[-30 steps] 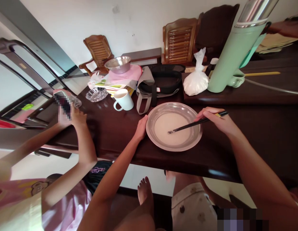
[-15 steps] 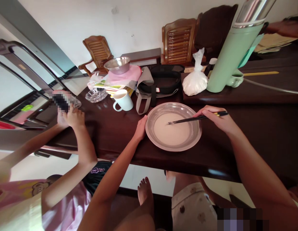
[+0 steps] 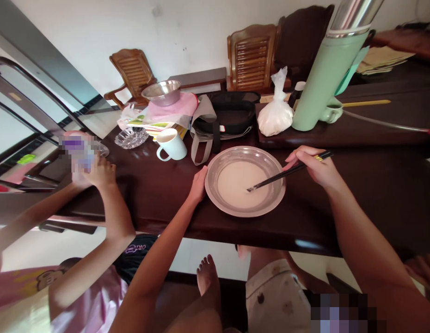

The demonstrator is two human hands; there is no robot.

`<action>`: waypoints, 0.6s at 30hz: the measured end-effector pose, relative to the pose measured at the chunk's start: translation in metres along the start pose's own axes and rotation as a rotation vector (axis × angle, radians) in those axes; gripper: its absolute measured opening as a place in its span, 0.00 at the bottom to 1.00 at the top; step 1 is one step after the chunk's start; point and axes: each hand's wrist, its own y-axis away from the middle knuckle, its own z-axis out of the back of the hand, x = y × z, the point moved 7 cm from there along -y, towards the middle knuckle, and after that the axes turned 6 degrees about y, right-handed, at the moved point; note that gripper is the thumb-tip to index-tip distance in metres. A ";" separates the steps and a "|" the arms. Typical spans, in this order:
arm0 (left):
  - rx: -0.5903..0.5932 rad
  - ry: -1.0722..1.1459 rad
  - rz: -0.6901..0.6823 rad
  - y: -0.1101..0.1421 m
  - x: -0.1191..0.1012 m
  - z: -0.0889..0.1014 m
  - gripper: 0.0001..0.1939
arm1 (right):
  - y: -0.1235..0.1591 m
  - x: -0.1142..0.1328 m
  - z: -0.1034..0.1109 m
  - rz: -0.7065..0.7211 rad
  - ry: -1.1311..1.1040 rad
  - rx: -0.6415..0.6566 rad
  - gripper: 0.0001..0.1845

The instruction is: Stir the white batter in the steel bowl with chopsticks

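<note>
A wide metal bowl stands on the dark table, with a milky, pale liquid in it. My left hand grips the bowl's left rim, its fingers partly hidden behind the edge. In my right hand, closed around their upper part, are black chopsticks with gold bands. They slant down to the left over the bowl's right rim, and their tips touch the liquid near the middle of the bowl.
Behind the bowl are a grey-black bag, a white mug, a tied bag of white powder and a tall green thermos. A glass dish and another metal bowl sit further left. Another person's hands hold a blurred-out object.
The chopstick tips have moved through the liquid toward the near side, and my right hand has tilted the chopsticks more steeply. My left hand stays on the rim. The view has shifted slightly.
</note>
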 end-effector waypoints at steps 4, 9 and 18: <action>-0.018 -0.032 -0.017 0.001 -0.006 -0.001 0.24 | 0.000 0.006 -0.011 0.051 0.174 0.114 0.16; -0.019 -0.022 -0.011 0.003 -0.010 -0.004 0.24 | -0.001 0.004 0.004 0.034 0.062 -0.051 0.16; -0.041 -0.064 -0.035 0.000 -0.008 0.001 0.23 | -0.001 0.007 -0.001 0.051 0.124 -0.012 0.15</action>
